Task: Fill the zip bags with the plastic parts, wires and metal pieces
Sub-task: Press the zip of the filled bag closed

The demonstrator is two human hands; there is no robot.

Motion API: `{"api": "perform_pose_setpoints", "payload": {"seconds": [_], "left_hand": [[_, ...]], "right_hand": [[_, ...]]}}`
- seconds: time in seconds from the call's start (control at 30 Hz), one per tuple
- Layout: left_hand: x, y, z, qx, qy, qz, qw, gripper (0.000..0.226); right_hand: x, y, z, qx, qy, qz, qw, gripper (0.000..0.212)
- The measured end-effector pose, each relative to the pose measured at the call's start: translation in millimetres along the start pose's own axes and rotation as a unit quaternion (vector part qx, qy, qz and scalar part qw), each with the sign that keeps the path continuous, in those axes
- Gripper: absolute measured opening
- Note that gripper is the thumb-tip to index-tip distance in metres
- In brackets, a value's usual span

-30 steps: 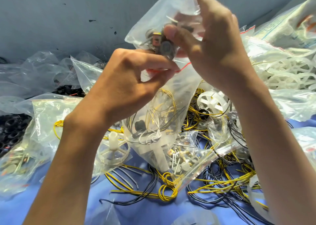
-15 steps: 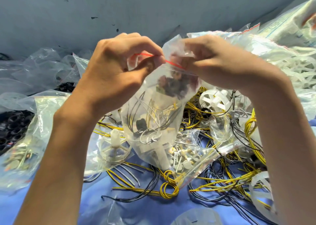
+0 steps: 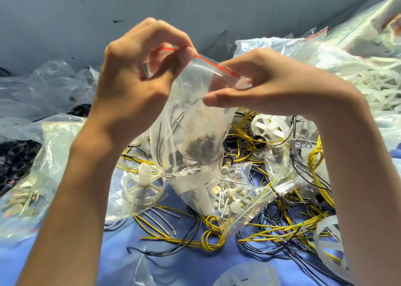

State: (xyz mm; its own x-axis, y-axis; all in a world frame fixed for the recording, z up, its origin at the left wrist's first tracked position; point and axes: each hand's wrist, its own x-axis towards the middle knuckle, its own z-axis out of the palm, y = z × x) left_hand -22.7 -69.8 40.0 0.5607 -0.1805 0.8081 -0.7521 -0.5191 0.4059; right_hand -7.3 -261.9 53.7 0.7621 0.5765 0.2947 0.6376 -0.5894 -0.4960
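Zip bag (image 3: 191,133) amid loose wires (image 3: 213,241)

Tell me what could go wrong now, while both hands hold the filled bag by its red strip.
The left hand and right hand pinch only the top of the bag, so it may slip and drop onto the loose wires. Inside, thin wires stand up toward the red strip; one could get caught there and keep the seal from closing, and small parts might then spill.

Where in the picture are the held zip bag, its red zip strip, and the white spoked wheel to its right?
held zip bag (image 3: 191,133), head view, clear side wall.
red zip strip (image 3: 208,61), head view, middle of the strip.
white spoked wheel (image 3: 266,124), head view, near its hub.
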Motion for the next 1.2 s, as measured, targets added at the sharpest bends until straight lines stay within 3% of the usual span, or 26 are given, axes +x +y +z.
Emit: {"api": "perform_pose_setpoints", "payload": {"seconds": [0.07,0.17,0.23,0.3,0.43,0.6,0.67,0.73,0.83,0.93,1.03,1.13,1.2], "left_hand": [[-1,-3,-1,0.011,0.004,-0.015,1.0,0.003],[-1,-9,-6,0.028,-0.009,-0.056,0.998,0.008],[-1,-17,-8,0.064,-0.045,-0.107,0.991,0.025],[-2,-27,-12,0.093,-0.082,-0.166,0.978,0.048],[-5,-37,-16,0.041,-0.163,-0.221,0.961,0.054],[-10,-42,-21,0.025,-0.178,-0.221,0.959,0.064],[-9,-38,-21,0.007,-0.137,-0.212,0.968,0.056],[-3,-29,-25,-0.005,-0.024,-0.156,0.987,0.036],[4,-23,-33,-0.045,0.064,-0.116,0.99,0.039],[-2,-35,-35,0.023,-0.037,-0.16,0.986,0.05],[-12,-49,-37,0.04,-0.144,-0.238,0.96,0.049],[-14,-55,-45,0.026,-0.173,-0.251,0.952,0.039],[-15,-58,-48,0.003,-0.166,-0.241,0.956,0.032]], "right_hand": [[0,3,-1,-0.037,0.043,-0.007,0.998,0.025],[2,2,-1,-0.009,0.112,-0.044,0.993,0.028],[5,-2,0,0.005,0.135,-0.079,0.988,0.027],[7,-6,1,0.043,0.151,-0.113,0.981,0.009],[4,-5,0,0.136,0.149,-0.098,0.975,0.008],[5,1,-2,0.127,0.147,-0.052,0.979,0.015],[4,-1,-1,0.148,0.156,-0.058,0.975,0.006],[3,-4,-4,0.209,0.189,-0.065,0.957,0.009],[1,-3,-13,0.268,0.206,-0.044,0.94,0.009],[1,10,-13,0.187,0.188,0.025,0.964,0.018],[-2,19,-13,0.154,0.156,0.059,0.974,0.01],[-3,21,-13,0.127,0.115,0.074,0.983,0.015],[1,22,-9,0.098,0.129,0.076,0.984,0.024]]}}
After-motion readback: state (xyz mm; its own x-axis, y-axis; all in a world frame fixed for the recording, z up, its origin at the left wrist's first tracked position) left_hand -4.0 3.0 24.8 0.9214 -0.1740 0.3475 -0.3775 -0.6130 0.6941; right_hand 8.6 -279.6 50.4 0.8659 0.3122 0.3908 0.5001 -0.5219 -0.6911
